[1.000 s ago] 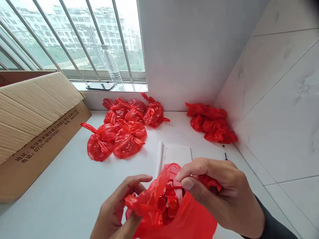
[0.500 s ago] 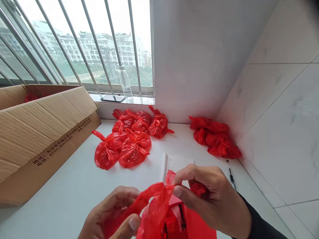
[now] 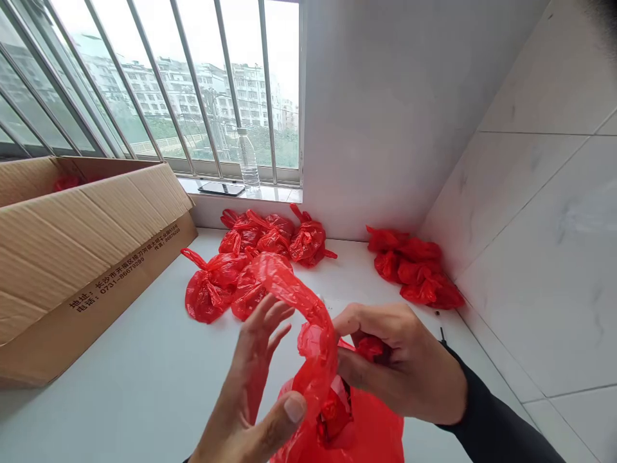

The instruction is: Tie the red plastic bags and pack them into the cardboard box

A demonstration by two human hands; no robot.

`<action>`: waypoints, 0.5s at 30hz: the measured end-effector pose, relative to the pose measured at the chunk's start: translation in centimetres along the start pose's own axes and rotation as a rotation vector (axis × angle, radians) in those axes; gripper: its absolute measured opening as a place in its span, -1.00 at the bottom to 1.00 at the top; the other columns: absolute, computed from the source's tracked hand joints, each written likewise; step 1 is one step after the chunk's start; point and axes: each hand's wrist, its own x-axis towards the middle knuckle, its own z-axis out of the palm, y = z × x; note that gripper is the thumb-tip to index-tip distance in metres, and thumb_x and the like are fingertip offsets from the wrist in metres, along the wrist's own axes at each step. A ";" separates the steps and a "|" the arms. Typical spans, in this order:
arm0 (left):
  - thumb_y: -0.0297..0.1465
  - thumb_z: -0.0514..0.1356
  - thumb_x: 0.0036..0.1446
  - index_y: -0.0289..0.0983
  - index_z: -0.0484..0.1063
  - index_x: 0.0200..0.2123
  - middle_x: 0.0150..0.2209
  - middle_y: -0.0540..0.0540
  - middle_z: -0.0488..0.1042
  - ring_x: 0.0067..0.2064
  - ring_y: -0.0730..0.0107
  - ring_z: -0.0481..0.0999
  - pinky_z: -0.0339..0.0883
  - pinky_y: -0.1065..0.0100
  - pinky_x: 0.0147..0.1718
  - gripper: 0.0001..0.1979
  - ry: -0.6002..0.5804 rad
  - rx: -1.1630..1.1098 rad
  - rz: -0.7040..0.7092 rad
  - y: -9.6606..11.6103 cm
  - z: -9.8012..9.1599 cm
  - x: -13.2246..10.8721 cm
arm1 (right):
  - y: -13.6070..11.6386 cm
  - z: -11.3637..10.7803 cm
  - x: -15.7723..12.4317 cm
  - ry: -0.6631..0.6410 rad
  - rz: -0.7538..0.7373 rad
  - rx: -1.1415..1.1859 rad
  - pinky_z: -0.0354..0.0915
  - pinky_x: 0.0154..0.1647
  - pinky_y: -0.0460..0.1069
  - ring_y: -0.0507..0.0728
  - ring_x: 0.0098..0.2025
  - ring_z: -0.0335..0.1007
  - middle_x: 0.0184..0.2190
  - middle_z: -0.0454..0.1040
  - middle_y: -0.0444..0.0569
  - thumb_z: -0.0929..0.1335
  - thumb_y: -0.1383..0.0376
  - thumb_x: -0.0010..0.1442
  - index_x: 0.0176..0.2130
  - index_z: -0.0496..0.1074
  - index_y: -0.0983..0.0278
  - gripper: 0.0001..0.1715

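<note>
A thin red plastic bag [image 3: 371,427] is close in front of me, its mouth partly open. Dark and red contents show inside but are too unclear to name. My right hand [image 3: 400,366] is closed, pinching the bag's upper edge between thumb and fingers, with bunched red plastic in its palm. My left hand [image 3: 255,392] is open, fingers spread, at the left of the bag. A loose handle strap [image 3: 294,289] arches up above the left thumb, in front of the tied bags. Whether the left fingers touch it, I cannot tell.
Several knotted red bags [image 3: 209,296] stand by the back wall. More red bags [image 3: 419,263] are piled in the right corner, near a pen [image 3: 442,334]. A cardboard box [image 3: 116,257] stands at left. A bottle [image 3: 249,161] and dark flat device [image 3: 222,188] rest on the windowsill.
My left hand has let go of the handle strap and spread its fingers, rising slightly to the right. The strap has sprung up into an arch. My right hand keeps its pinch.
</note>
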 end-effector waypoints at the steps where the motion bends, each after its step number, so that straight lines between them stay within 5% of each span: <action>1: -0.10 0.40 -0.02 0.07 0.42 0.13 0.13 -0.01 0.45 0.21 0.16 0.34 0.25 0.34 0.15 -0.39 -0.043 0.046 -0.065 -0.6 -0.1 0.0 | 0.1 -0.2 0.0 0.000 0.004 0.001 0.11 -0.56 -0.14 -0.10 -0.60 0.07 -0.50 0.40 -0.23 0.41 0.29 0.26 -0.20 0.50 0.26 -0.91; 4: -0.11 0.30 0.14 -0.16 0.58 -0.31 -0.34 -0.07 0.50 -0.27 0.31 0.45 0.36 0.41 -0.23 -0.75 -0.243 0.131 -0.162 -1.8 -0.1 0.3 | 0.3 -0.6 0.2 0.015 0.045 -0.023 0.05 -0.59 -0.13 -0.10 -0.62 -0.02 -0.56 0.28 -0.27 0.41 0.30 0.25 -0.25 0.50 0.27 -0.94; 6: -0.16 0.25 0.21 -0.24 0.50 -0.49 -0.48 -0.03 0.38 -0.42 0.42 0.33 0.29 0.45 -0.38 -0.68 -0.297 0.062 -0.148 -1.8 0.1 0.7 | 0.4 -1.0 0.3 0.052 0.118 -0.058 0.03 -0.59 -0.12 -0.09 -0.62 -0.05 -0.61 0.15 -0.31 0.40 0.26 0.27 -0.23 0.51 0.25 -0.90; 10: -0.22 0.21 0.25 -0.23 0.47 -0.44 -0.29 -0.07 0.51 -0.21 0.29 0.49 0.42 0.34 -0.16 -0.73 -0.093 -0.313 -0.247 -0.9 -0.2 2.1 | 0.8 -2.4 0.3 0.168 0.266 -0.135 0.07 -0.55 -0.10 -0.05 -0.58 0.02 -0.59 0.15 -0.28 0.38 0.11 0.30 -0.07 0.52 0.21 -0.71; 12: -0.25 0.16 0.29 -0.21 0.45 -0.40 -0.44 -0.03 0.48 -0.22 0.27 0.52 0.46 0.24 -0.10 -0.77 -0.046 -0.478 -0.336 -0.4 -0.8 2.7 | 1.3 -3.2 0.2 0.210 0.315 -0.117 0.09 -0.54 -0.09 -0.04 -0.57 0.05 -0.57 0.17 -0.27 0.37 0.07 0.31 0.02 0.49 0.21 -0.62; 15: -0.30 0.13 0.32 -0.20 0.41 -0.37 -0.74 0.16 -0.07 -0.62 0.50 0.19 0.46 0.36 -0.35 -0.80 -0.051 -0.573 -0.383 -0.1 -1.7 3.5 | 2.5 -3.8 -0.2 0.292 0.354 -0.071 0.20 -0.47 -0.07 -0.01 -0.54 0.16 -0.57 0.21 -0.26 0.31 0.05 0.35 0.13 0.43 0.24 -0.53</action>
